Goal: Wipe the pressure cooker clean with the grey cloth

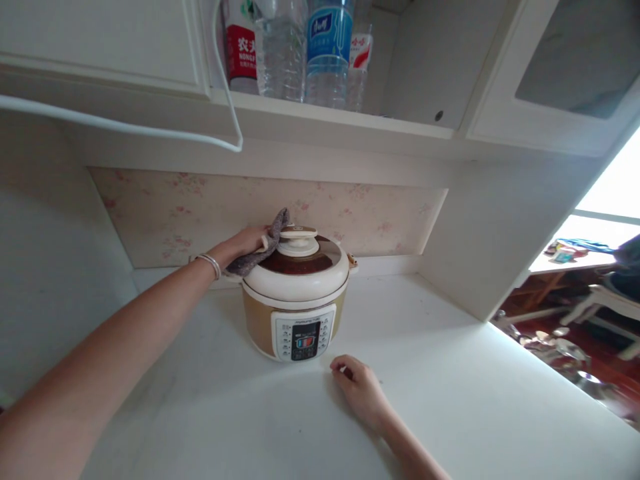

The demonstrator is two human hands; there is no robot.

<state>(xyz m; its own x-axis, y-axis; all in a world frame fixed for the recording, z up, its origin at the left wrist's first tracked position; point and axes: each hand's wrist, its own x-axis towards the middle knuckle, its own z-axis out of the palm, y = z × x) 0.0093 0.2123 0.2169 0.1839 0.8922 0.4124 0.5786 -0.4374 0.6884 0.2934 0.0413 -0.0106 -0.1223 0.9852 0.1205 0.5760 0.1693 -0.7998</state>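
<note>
On the white counter stands an electric pressure cooker with a gold body, a cream lid and a front control panel. My left hand grips a grey-brown cloth against the back left of the lid, beside the lid's knob. Part of the cloth hangs below the hand over the lid's left edge. Loosely curled, my right hand rests on the counter just in front of the cooker's right side. Its fingers are bent in towards the palm, and nothing shows in them.
An open wall cabinet overhead holds several plastic bottles. A white cable hangs in front of it at the left. The counter meets a side panel at the right. Beyond it, blurred metal pots sit lower down.
</note>
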